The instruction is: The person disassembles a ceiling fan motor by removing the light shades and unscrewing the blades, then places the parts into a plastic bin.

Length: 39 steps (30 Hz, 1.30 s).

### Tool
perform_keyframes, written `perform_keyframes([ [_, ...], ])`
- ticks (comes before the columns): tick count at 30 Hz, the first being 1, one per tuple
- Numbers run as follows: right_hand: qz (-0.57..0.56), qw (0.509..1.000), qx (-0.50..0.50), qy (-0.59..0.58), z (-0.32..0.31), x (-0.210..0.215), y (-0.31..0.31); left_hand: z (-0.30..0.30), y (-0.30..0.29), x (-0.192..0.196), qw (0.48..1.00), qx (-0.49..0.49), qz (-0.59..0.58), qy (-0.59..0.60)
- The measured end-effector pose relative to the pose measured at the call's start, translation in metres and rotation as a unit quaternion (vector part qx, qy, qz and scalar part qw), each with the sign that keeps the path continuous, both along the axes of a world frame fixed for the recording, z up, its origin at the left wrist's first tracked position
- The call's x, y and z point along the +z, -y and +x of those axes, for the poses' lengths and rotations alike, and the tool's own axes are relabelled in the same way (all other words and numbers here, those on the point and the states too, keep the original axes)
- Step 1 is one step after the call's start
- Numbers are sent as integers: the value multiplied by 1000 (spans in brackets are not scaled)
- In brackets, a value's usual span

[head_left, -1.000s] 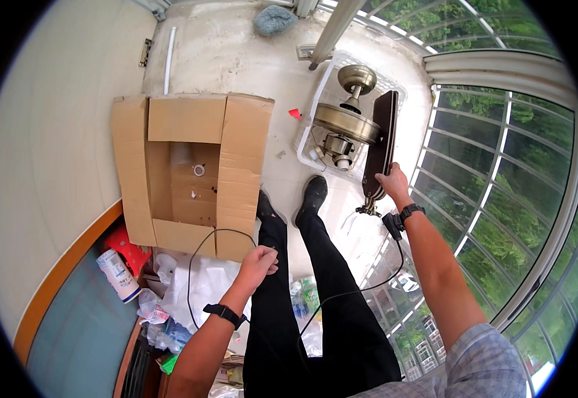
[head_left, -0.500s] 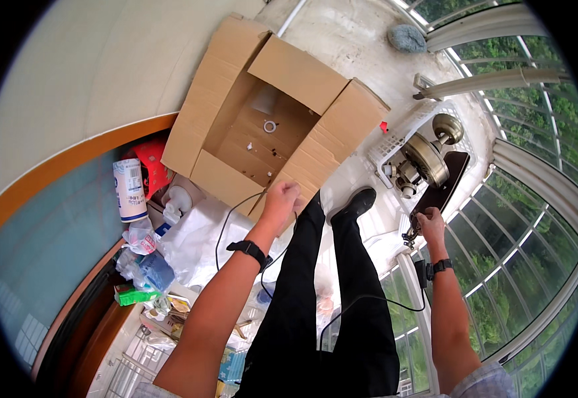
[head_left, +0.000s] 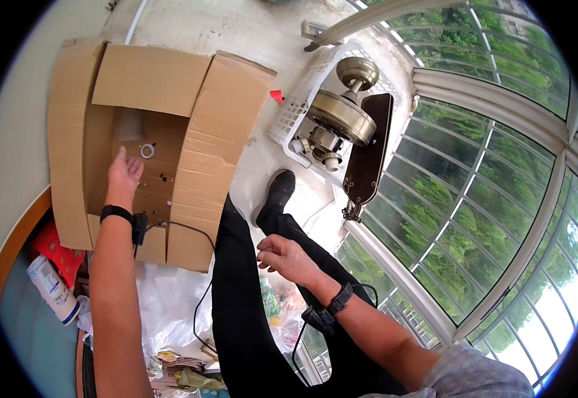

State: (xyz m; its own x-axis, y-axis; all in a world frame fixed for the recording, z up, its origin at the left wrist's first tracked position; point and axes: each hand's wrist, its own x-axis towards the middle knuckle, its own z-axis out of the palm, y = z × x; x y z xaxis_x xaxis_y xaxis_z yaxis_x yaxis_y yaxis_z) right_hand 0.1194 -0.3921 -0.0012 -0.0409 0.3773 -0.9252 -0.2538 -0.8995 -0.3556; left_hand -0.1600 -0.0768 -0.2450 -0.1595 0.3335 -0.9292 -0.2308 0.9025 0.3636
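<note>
1. Left hand (head_left: 125, 174): fingers spread, empty, over cardboard box (head_left: 216, 132); white ring (head_left: 147, 157) inside.
2. Right hand (head_left: 286, 259): fingers half-bent, nothing visibly held.
3. Risk: wrist cable (head_left: 214, 249) crosses flaps; arm movement could snag it.

Matt cardboard box (head_left: 213, 136), glossy metal fan motor (head_left: 343, 114), smooth, faintly glossy fan blades (head_left: 371, 154), plastic basket (head_left: 291, 121)

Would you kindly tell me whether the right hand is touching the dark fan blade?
Apart. The head view shows pale floor in the gap between the right hand and the dark fan blade.
</note>
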Motion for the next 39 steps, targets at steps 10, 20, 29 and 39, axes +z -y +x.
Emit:
perform_keyframes([
  [10,7,1000,-28,4,10,-24,-4,-11,-38,-86,997,76,30,-12],
  [20,-52,998,-9,28,-3,-8,31,-57,39,77,996,-4,86,-24],
  [29,76,981,-162,-72,54,66,-65,70,117,316,944,-243,115,192],
  [39,144,930,-328,77,125,72,-28,274,197,300,952,-160,3,261],
])
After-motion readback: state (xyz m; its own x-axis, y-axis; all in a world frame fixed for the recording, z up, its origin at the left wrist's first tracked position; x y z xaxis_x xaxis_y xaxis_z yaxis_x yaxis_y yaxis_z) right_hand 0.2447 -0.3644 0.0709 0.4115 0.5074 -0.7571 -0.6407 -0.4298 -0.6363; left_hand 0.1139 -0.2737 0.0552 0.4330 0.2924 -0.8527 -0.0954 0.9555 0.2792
